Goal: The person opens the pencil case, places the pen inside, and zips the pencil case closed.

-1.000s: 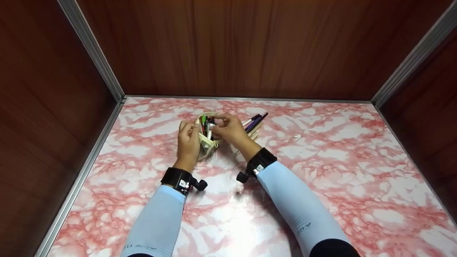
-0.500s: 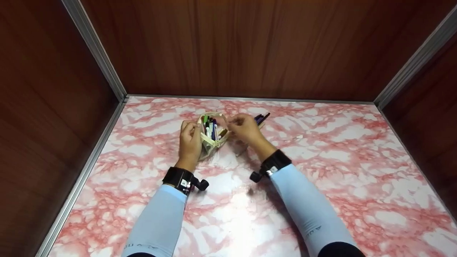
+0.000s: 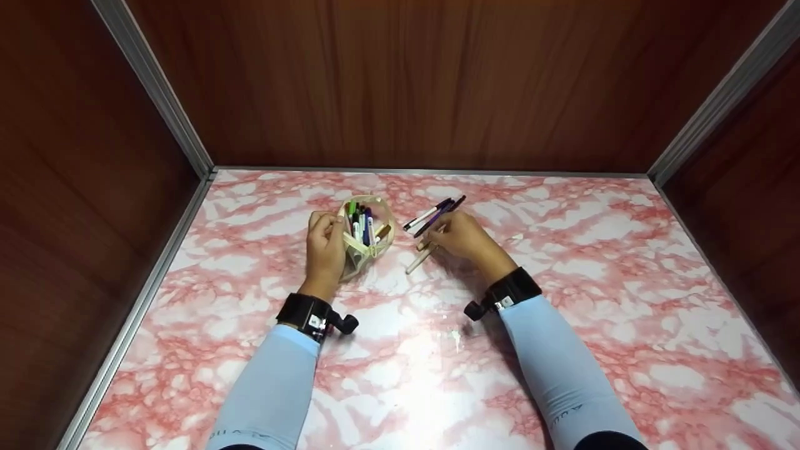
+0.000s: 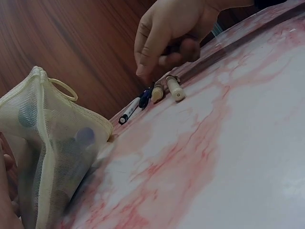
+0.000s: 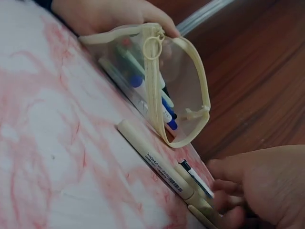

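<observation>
My left hand [image 3: 325,247] grips the left side of a cream mesh pencil case [image 3: 355,267], its zipped mouth spread wide. Several markers and pens [image 5: 167,112] stand inside it, one with a green cap. To its right, my right hand [image 3: 459,236] hovers low over loose pens, thumb and fingers loosely bent. Seen by the right wrist camera, its fingertips are right by the ends of cream-coloured markers [image 5: 157,164]. The left wrist view shows the right hand [image 4: 169,38] above the pens, with no pen visible between thumb and fingers.
Beyond the right fingers lie a white pen with a dark cap [image 3: 428,214] and a dark purple pen [image 3: 435,219]. The red-and-white marbled tabletop [image 3: 625,281] meets brown wood panels [image 3: 400,87] at the back and sides.
My right hand has left the pencil case's mouth and moved right to the loose pens. More of the markers inside now shows. The left hand keeps its grip on the case.
</observation>
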{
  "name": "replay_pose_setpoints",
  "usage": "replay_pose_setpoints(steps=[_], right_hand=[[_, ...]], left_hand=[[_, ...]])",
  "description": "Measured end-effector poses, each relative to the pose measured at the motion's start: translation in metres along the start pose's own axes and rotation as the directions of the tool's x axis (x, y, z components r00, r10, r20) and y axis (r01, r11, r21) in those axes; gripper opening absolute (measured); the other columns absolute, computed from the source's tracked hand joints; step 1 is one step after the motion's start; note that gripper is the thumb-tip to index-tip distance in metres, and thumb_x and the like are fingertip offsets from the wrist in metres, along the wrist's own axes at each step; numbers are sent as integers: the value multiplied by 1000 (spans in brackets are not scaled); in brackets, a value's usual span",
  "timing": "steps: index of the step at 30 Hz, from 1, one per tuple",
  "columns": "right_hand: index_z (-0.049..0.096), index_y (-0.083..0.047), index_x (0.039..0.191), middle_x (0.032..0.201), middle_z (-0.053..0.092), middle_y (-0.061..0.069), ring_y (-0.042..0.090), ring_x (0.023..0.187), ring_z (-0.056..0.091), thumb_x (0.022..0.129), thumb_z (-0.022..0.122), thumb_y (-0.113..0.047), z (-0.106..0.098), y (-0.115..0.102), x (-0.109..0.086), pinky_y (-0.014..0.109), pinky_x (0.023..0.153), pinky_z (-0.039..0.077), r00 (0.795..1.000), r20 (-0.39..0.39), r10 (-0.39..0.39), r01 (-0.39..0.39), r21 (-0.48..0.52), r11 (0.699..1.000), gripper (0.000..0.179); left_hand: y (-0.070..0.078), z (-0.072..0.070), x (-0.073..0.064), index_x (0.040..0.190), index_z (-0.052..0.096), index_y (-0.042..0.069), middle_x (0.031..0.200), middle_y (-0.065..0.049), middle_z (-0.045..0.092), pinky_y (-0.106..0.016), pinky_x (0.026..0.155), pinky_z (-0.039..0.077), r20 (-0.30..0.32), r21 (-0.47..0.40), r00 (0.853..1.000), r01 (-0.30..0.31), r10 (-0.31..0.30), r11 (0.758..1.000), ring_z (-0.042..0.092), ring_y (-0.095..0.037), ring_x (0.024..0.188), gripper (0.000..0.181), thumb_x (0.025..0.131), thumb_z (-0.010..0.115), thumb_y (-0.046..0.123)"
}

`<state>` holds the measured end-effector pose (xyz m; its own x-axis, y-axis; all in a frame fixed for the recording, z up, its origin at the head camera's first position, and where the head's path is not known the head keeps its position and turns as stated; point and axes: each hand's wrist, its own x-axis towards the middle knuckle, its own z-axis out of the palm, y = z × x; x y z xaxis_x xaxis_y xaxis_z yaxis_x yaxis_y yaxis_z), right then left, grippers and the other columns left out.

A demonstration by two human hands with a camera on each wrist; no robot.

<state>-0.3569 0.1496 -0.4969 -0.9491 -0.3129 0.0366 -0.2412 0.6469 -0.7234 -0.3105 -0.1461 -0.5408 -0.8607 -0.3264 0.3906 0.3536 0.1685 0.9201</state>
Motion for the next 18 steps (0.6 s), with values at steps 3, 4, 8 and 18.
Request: replay_pose_setpoints(steps=[3,4,8,18], right_hand=[[85,-6,96,78,74,-5,6,66,57,101,83,-21,-1,4,-2,19,59,45,999,46,-12,13,-20,1000,16],[83,-5,94,77,74,-5,5,65,58,100,83,-20,-1,5,-3,19,58,45,998,58,-10,11,-12,1000,16],[78,-5,94,77,69,-5,4,63,56,98,83,-16,-3,6,-6,19,56,46,996,93,15,-15,-4,1000,13],[79,-11,100,89,71,-1,14,73,60,100,81,-26,-5,-1,-7,26,61,48,988,127,88,-74,-106,992,16]], left_hand=[[-1,0,0,94,68,-2,112,-1,55,-25,94,51,-2,-7,1000,2,-2,1000,58,-14,105,23,113,62,11],[-1,0,0,94,68,-1,112,-1,55,-25,94,52,-2,-9,1000,3,-3,1000,58,-15,105,23,113,62,11],[-1,0,-1,95,69,-1,113,-1,56,-25,96,54,8,-3,1000,12,-12,1000,59,-14,108,22,112,62,11],[1,-1,0,95,69,-4,110,0,55,-23,90,52,0,1,1000,14,-14,1000,58,-14,103,21,110,63,9]])
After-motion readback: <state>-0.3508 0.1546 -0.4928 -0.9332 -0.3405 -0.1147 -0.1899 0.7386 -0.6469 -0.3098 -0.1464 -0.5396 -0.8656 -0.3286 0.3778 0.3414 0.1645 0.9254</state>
